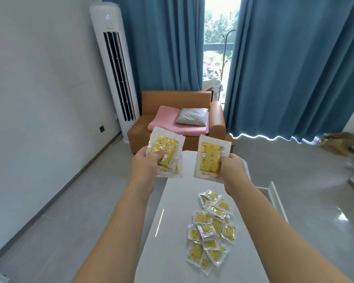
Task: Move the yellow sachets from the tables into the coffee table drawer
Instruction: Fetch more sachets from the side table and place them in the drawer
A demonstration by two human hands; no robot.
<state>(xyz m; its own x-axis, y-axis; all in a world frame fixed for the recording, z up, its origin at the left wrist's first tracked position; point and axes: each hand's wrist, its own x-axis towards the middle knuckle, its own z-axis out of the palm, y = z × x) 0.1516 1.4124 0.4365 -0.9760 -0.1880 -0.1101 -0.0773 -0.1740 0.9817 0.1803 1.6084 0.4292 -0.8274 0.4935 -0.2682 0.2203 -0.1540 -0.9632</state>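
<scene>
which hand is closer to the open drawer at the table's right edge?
Right. The right hand is held up above the table, nearer the drawer side; the left hand is across the table, over its left edge.

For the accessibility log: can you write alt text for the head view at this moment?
A person holds up yellow sachets, the left hand gripping a small stack, the right hand pinching one sachet. Below, a pile of sachets lies on a white table; behind are an orange sofa and blue curtains.
</scene>
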